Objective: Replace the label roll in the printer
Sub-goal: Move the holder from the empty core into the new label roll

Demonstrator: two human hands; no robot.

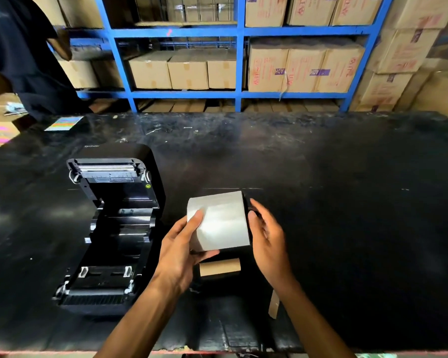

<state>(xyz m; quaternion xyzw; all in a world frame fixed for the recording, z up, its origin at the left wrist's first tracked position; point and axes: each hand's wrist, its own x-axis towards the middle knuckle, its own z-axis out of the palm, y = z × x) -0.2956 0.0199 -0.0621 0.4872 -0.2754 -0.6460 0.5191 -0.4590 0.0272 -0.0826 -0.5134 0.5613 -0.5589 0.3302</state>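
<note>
Shelving: blue metal racks [239, 60] stacked with cardboard boxes [189, 71] stand behind the bench.
Bench: a scuffed black bench [347, 202] carries everything in the foreground.
Bystander: a person in dark clothing [18, 47] stands at the far left corner.
Printer: the black label printer [114, 228] sits left of centre with its lid swung up and back, the roll bay open.
Label roll: a white label roll [221, 220] is held above the bench, just right of the printer.
Left hand: the left hand [181, 251] grips the roll's left end, thumb on top and fingers curled beneath.
Right hand: the right hand [268, 239] is at the roll's right end, fingers loosely spread; contact cannot be told.
Empty core: a brown cardboard core [219, 266] lies on the bench below the roll.
Sticker sheet: a colourful sheet [64, 123] lies at the far left.
</note>
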